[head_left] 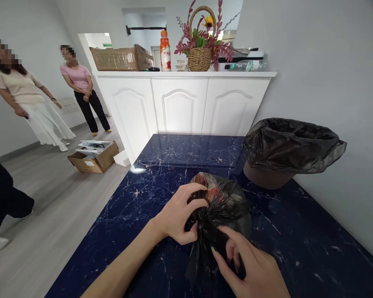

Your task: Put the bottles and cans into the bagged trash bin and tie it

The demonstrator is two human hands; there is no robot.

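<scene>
A filled black garbage bag (pixel 233 203) lies on the dark blue marbled table, with reddish contents showing faintly through its thin plastic. Its neck is gathered and twisted, and the loose end trails toward me. From the left, my left hand (pixel 183 215) curls around the gathered neck, fingers and thumb against the plastic. My right hand (pixel 245 260) is at the trailing end, thumb and index finger apart beside it, the other fingers bent inward. Whether the right fingertips touch the plastic is hard to see.
A brown trash bin (pixel 264 176) with a black liner (pixel 292 145) over its rim stands at the table's right, by the wall. Beyond the table (pixel 127 211) is a white cabinet (pixel 183 107) bearing a flower basket (pixel 199 59). Two people and a cardboard box (pixel 95 161) are at left.
</scene>
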